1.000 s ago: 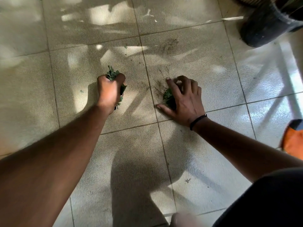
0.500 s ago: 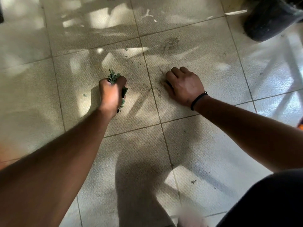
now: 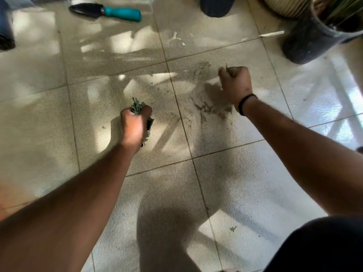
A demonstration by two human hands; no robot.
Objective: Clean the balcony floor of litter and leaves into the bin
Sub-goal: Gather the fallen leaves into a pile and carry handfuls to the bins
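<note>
My left hand point(image 3: 135, 128) gripping a bunch of green leaves point(image 3: 138, 107) above the tiled floor point(image 3: 245, 193), my right hand point(image 3: 235, 83) raised, fingers closed, contents unclear, dirt smear point(image 3: 210, 110) beneath, trowel point(image 3: 106, 11) far off.

Black wristband point(image 3: 244, 104), bare forearms

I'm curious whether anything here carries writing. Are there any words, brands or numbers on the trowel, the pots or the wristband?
None can be read.
Trowel: teal handle and dark blade, no lettering shows.
Black plant pot: plain side, no label shows.
Wristband: plain black.
</note>
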